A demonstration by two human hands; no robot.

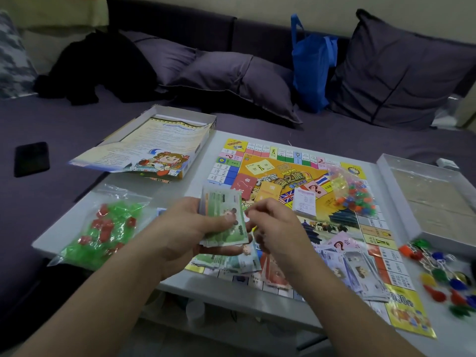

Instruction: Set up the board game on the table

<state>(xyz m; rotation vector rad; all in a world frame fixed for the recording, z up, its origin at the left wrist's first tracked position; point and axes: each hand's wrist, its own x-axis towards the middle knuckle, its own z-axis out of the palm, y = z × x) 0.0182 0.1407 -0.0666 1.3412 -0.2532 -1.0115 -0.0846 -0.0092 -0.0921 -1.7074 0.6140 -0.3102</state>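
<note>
Green play banknotes (223, 220) fill the left hand (185, 233) as the right hand (277, 225) pinches 1 note's edge above the game board (288, 171).

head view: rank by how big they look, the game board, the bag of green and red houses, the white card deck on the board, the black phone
1. game board
2. bag of green and red houses
3. black phone
4. white card deck

The phone lies farther from the camera, so its true size against the deck is unsure.

Green banknotes (224, 220), seemingly cartoon-printed
</note>
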